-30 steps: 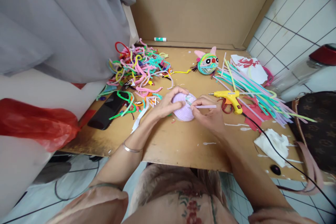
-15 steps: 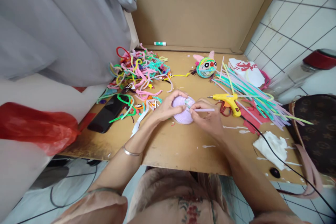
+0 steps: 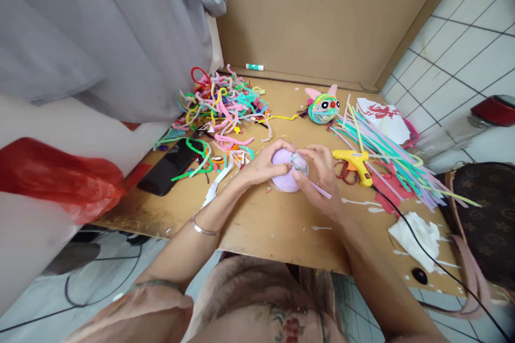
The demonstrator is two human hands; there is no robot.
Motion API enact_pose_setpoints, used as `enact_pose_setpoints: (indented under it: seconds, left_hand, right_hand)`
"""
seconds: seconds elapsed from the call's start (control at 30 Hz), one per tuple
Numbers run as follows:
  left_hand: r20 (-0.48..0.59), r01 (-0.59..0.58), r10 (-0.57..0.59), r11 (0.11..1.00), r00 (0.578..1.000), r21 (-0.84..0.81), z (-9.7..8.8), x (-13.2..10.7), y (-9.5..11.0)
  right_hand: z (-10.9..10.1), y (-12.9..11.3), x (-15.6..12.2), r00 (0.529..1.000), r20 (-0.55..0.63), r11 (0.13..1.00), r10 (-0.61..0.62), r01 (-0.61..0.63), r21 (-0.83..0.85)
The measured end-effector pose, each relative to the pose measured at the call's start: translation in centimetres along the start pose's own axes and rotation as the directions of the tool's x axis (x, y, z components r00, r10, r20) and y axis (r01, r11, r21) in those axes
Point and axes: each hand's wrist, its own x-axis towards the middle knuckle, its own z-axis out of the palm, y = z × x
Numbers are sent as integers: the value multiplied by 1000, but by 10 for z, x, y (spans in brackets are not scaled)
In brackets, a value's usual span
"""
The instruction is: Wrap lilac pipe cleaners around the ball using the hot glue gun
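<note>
My lap (image 3: 261, 289) is closest, below the edge of the table (image 3: 257, 225). To the right, a small dark oval piece (image 3: 419, 276) lies close to that edge, and a crumpled white tissue (image 3: 416, 238) is just beyond it, crossed by a black cord (image 3: 416, 238).

In front of me I have the lilac ball (image 3: 282, 174), near the middle of the table. My left hand (image 3: 263, 165) grips its left side, thumb on top, fingers curled round the far edge. My right hand (image 3: 325, 174) is at the ball's other side, thumb and fingertips against it around a greyish patch; a lilac strip (image 3: 321, 189) sticks out below the thumb, but I cannot tell whether my fingers are pinching it.

Past my left wrist is a black phone (image 3: 161, 171), partly under green stems. Right of my right hand lies a yellow glue gun (image 3: 354, 163). Farther off are a tangled heap of coloured stems (image 3: 225, 99), a bundle of straight ones and a striped figure (image 3: 323, 109) with pink ears.
</note>
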Motion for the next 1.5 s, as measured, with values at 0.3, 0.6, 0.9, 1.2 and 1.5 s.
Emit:
enact_pose_setpoints:
  seconds: [0.3,0.6,0.9,1.2,1.5]
  left_hand:
    - [-1,-15,15,1000,1000,-6,1,1,0]
    - [3,8,-8,1000,1000,-7,1,1,3]
    - [12,15,-15,1000,1000,-19,0,0,2]
    - [10,5,-5,1000,1000,21,1,1,0]
    - [24,29,-29,1000,999,9,1,0,4]
  right_hand:
    - [10,14,-2,997,77,987,-22,34,-157]
    - [13,11,-3,999,41,996,1,3,-92]
    - [4,-6,-3,999,36,999,5,-7,48]
    - [8,8,-3,996,84,995,27,-19,-96]
    - [12,8,-5,998,47,998,-28,30,-59]
